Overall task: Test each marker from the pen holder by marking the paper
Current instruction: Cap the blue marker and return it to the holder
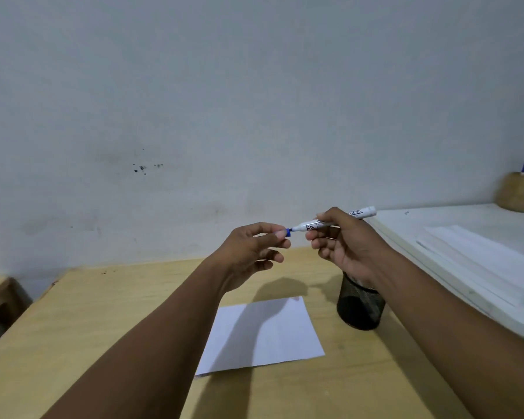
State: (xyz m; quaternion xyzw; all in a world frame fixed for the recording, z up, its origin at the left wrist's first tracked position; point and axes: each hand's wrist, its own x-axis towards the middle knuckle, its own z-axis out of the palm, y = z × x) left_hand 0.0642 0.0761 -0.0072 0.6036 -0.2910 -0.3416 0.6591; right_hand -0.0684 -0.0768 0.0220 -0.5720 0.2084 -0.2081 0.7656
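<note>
My right hand (342, 240) grips a white marker (307, 226) by its barrel, held level above the table with its blue end pointing left. My left hand (254, 246) pinches the blue cap (288, 232) at that end between thumb and fingers. Whether the cap is on or just off the tip I cannot tell. A white sheet of paper (263, 334) lies flat on the wooden table (103, 322) below my hands. The black mesh pen holder (360, 306) stands right of the paper, partly hidden by my right wrist; its contents are not visible.
A white surface (436, 225) with a stack of white sheets (481, 261) adjoins the table on the right. A tan woven holder (518, 192) with a blue-capped item stands at its far corner. A grey wall rises behind the table. A wooden piece sits at far left.
</note>
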